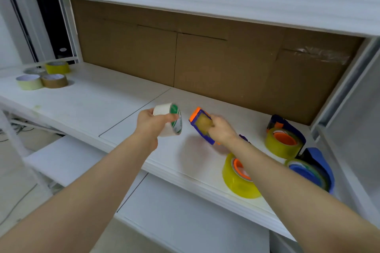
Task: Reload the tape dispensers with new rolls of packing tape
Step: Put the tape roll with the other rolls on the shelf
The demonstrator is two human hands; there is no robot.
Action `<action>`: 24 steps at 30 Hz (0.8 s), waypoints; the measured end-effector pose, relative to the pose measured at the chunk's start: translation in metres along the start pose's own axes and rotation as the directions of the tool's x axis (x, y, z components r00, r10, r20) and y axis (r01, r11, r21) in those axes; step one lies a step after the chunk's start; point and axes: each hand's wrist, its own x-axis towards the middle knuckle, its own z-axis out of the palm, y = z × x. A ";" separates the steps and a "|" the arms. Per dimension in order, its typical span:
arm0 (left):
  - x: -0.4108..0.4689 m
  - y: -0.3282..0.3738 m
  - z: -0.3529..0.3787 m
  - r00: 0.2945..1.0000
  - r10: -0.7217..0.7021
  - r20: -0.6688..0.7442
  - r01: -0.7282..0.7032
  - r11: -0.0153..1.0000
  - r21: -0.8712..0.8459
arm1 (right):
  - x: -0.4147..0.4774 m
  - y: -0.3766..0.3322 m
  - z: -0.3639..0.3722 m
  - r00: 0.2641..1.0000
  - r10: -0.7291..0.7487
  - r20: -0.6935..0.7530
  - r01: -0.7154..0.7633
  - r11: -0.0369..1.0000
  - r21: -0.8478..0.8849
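Note:
My left hand (pixel 151 124) grips a white roll of tape (pixel 168 119) with a green and white core, held on edge above the white shelf (pixel 92 104). Just to its right, my right hand (pixel 221 129) holds a blue and orange tape dispenser (pixel 200 124), tilted, a little above the shelf. The roll and the dispenser are apart. Three loaded dispensers lie on the right: one with yellow tape under my right forearm (pixel 236 178), one behind it (pixel 284 139), one with a blue core at the far right (pixel 310 170).
Several spare rolls (pixel 44 77) stand at the shelf's far left. A cardboard sheet (pixel 205 63) backs the shelf, and an upper shelf (pixel 205 0) overhangs it. A lower white surface (pixel 185 222) lies beneath. A metal upright (pixel 347 84) bounds the right side.

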 end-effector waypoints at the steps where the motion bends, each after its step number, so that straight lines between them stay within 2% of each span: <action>1: 0.001 -0.001 -0.002 1.000 -0.002 -0.023 0.002 1.000 0.007 | 0.000 0.000 0.008 1.000 -0.014 0.022 0.017 0.994 -0.106; 3: 0.002 -0.001 -0.007 0.998 -0.001 -0.060 0.000 1.000 -0.010 | -0.004 -0.001 0.018 0.998 -0.005 0.058 0.023 0.950 -0.310; 5: 0.004 -0.002 -0.011 0.998 -0.009 -0.063 0.008 1.000 -0.013 | -0.008 -0.001 0.023 0.999 0.007 0.053 0.014 0.921 -0.389; 16: 0.002 -0.011 -0.007 0.994 -0.089 -0.064 0.086 0.995 -0.046 | -0.006 0.009 0.017 0.989 0.075 0.130 -0.011 0.900 -0.437; 19: 0.005 -0.016 -0.004 0.992 -0.101 -0.077 0.097 0.994 -0.053 | -0.010 0.010 0.014 0.995 0.054 0.082 -0.013 0.899 -0.437; 21: 0.004 -0.017 -0.004 0.991 -0.116 -0.069 0.111 0.991 -0.074 | -0.012 0.004 0.010 0.996 -0.090 -0.004 0.082 0.926 -0.368; 22: 0.004 -0.016 -0.005 0.989 -0.130 -0.068 0.124 0.989 -0.085 | -0.011 -0.003 0.008 0.983 -0.183 -0.024 0.170 0.951 -0.257; 24: 0.004 -0.014 -0.006 0.983 -0.157 -0.094 0.148 0.984 -0.097 | -0.010 -0.017 0.005 0.945 -0.324 0.035 0.322 0.945 0.053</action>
